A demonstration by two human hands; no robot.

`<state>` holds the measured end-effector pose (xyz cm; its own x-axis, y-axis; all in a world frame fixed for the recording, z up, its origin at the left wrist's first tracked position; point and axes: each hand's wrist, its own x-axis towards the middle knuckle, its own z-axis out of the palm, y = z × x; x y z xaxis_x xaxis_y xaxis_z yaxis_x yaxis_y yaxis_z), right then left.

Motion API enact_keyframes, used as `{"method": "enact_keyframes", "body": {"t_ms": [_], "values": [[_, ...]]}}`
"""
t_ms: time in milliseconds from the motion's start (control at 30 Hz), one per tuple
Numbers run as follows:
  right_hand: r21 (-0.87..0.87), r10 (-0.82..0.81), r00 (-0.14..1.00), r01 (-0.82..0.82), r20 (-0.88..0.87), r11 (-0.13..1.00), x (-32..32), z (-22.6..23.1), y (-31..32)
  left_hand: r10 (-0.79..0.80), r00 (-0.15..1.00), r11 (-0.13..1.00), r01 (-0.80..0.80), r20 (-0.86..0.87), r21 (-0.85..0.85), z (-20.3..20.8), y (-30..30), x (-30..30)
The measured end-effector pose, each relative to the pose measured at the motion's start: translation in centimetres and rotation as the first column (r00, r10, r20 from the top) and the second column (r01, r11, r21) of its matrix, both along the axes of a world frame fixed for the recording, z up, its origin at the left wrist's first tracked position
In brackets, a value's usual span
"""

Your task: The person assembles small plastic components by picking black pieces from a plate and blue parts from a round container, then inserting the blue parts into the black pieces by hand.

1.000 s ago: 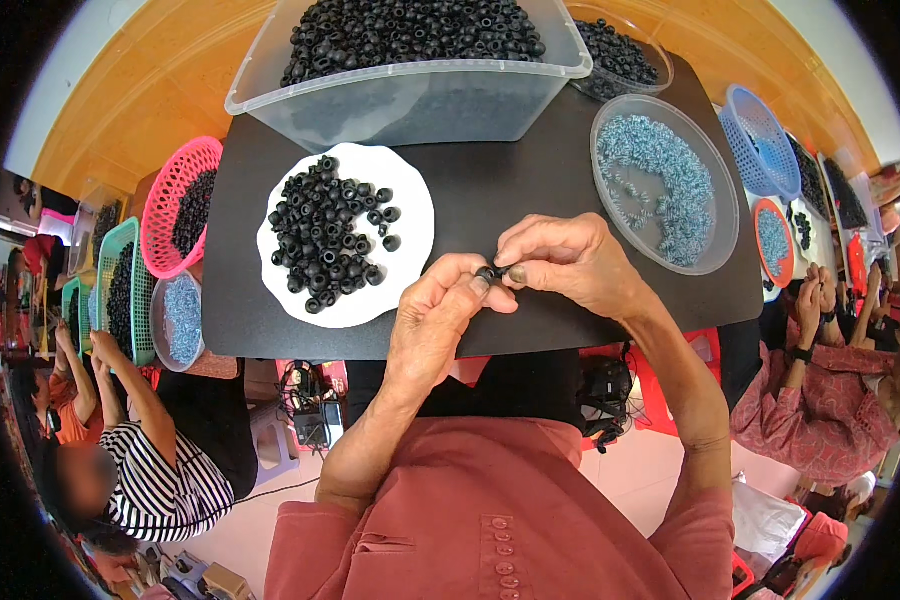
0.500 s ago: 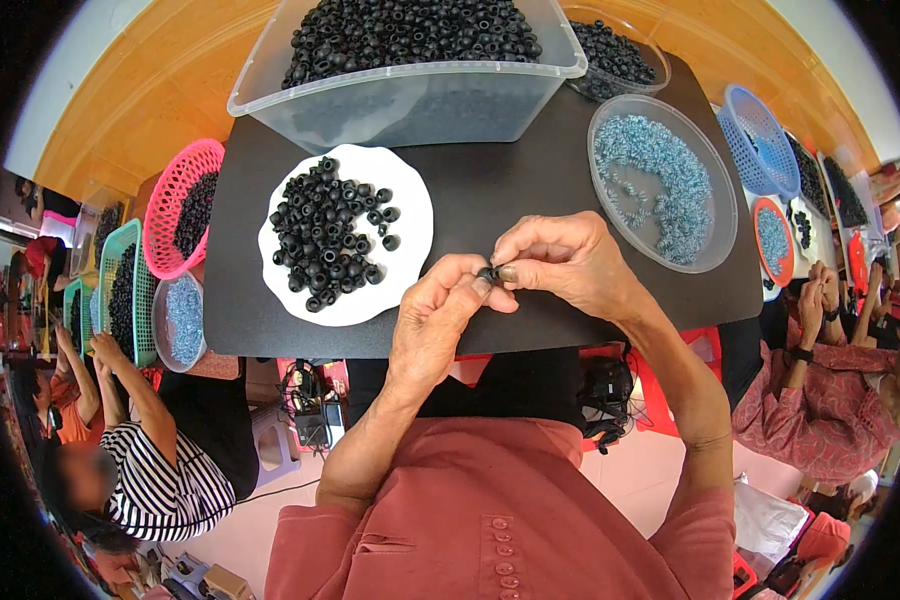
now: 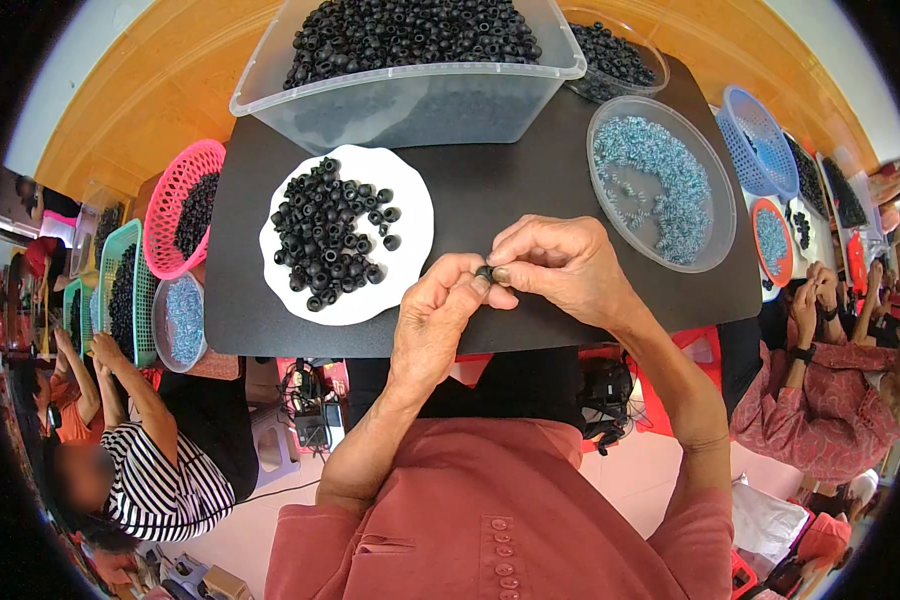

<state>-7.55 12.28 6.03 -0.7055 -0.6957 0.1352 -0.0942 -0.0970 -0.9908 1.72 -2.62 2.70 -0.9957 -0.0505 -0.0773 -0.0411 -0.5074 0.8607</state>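
My left hand (image 3: 432,318) pinches a small round black piece (image 3: 485,272) between thumb and fingertips, above the front part of the dark table. Closed against that same piece from the other side are the fingertips of my right hand (image 3: 570,272); whatever sits between them is too small or hidden to tell. Left of my hands is a white scalloped plate (image 3: 410,200) with a heap of hollow black pieces (image 3: 325,225). To the right lies a shallow clear round dish (image 3: 722,225) of tiny translucent blue pieces (image 3: 670,170).
A large clear bin (image 3: 410,105) of black pieces stands at the table's far side, beside a clear round tub (image 3: 615,85) of more. At left are a pink basket (image 3: 165,215) and a green basket (image 3: 142,320). Other people work on both sides.
My right fingertips have shifted slightly at the black piece, and more of its round side now shows. My left hand stays nearly still; the plate and dishes are unchanged.
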Motion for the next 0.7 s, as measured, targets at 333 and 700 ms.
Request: {"method": "enact_keyframes", "body": {"t_ms": [333, 700], "values": [[0.006, -0.024, 0.998, 0.024, -0.057, 1.000, 0.2, -0.3, -0.3, -0.012, 1.000, 1.000, 0.012, -0.020, 0.019, -0.4, -0.1, 0.1], [0.028, -0.076, 0.993, 0.079, -0.092, 0.997, 1.2, -0.1, -0.3, 0.078, 0.996, 0.983, -0.085, -0.053, -0.163, -0.3, 0.7, 0.2]]}}
